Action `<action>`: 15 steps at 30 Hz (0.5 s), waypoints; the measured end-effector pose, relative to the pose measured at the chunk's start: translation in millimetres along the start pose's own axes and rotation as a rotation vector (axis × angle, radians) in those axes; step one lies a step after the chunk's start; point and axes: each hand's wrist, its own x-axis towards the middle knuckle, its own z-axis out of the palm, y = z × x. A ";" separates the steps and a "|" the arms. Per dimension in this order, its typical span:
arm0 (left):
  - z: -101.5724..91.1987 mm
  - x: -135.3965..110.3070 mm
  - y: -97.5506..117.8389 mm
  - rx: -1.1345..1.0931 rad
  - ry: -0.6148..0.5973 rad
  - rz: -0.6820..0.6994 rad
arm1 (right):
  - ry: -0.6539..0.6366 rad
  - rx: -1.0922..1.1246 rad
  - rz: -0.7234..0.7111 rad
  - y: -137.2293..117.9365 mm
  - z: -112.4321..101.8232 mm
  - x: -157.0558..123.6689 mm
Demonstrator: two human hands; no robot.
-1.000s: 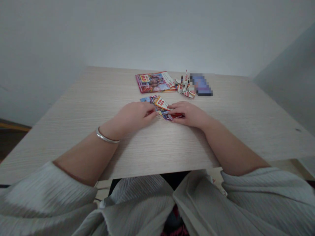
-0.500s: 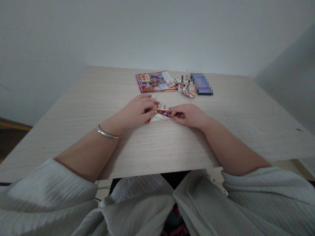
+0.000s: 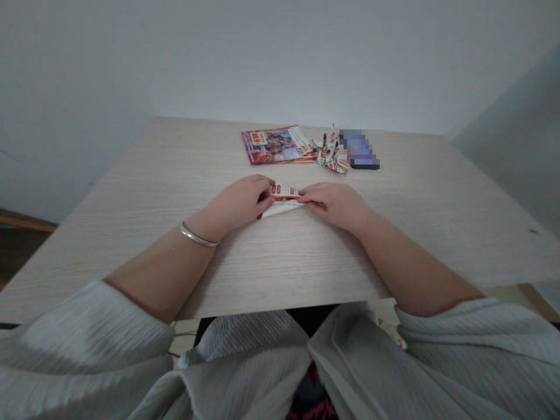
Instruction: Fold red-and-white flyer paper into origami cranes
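A folded piece of printed paper (image 3: 286,191), white with red labels and a dark coloured strip along its middle, lies on the table between my hands. My left hand (image 3: 245,200) pinches its left end, thumb in front and fingers behind. At the right end my right hand (image 3: 335,204) grips the paper between thumb and fingers. The ends of the paper are hidden under my fingers. A silver bangle (image 3: 198,236) circles my left wrist.
Behind the paper lie colourful printed leaflets (image 3: 275,146). Beside them stands a folded paper figure (image 3: 331,156) of similar print, with a blurred-out phone-like object (image 3: 361,150) to its right. The pale wooden table (image 3: 175,151) meets a wall at the back.
My left hand's fingers have drawn in and shifted slightly down the paper. The coloured strip between the paper's flaps shows narrower now. Both hands still hold the paper.
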 end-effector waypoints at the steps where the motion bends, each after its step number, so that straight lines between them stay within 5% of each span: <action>1: -0.2 0.0 -0.2 0.006 0.004 -0.012 | -0.014 -0.021 -0.014 -1.8 0.0 0.5; 15: -4.4 -2.9 -3.9 0.035 0.000 -0.097 | -0.029 -0.091 -0.027 -4.2 9.0 6.3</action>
